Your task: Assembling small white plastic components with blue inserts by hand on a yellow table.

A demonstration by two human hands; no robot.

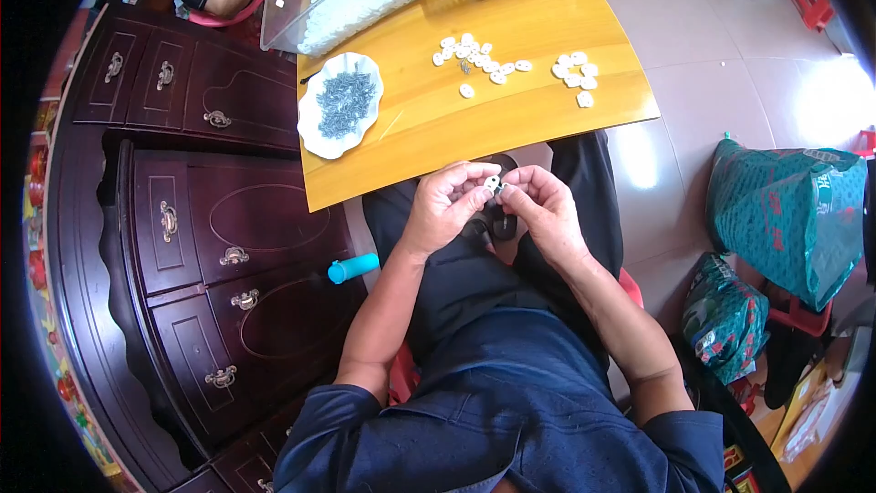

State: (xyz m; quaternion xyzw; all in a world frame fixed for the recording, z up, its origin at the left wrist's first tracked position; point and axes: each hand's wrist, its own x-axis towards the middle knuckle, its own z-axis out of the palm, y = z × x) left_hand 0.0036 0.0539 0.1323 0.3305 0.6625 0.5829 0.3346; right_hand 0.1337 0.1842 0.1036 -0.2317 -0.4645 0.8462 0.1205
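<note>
Between my two hands, over my lap, left hand [444, 205] and right hand [540, 205] each keep a pinching grip on one small white piece [493, 184]; loosening either grip, I judge, would drop it to the floor.

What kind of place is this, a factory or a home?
Probably a room in a home used for small piecework. A dark carved wooden cabinet stands beside a low yellow table on a tiled floor, and both hands hold one small white part.
</note>
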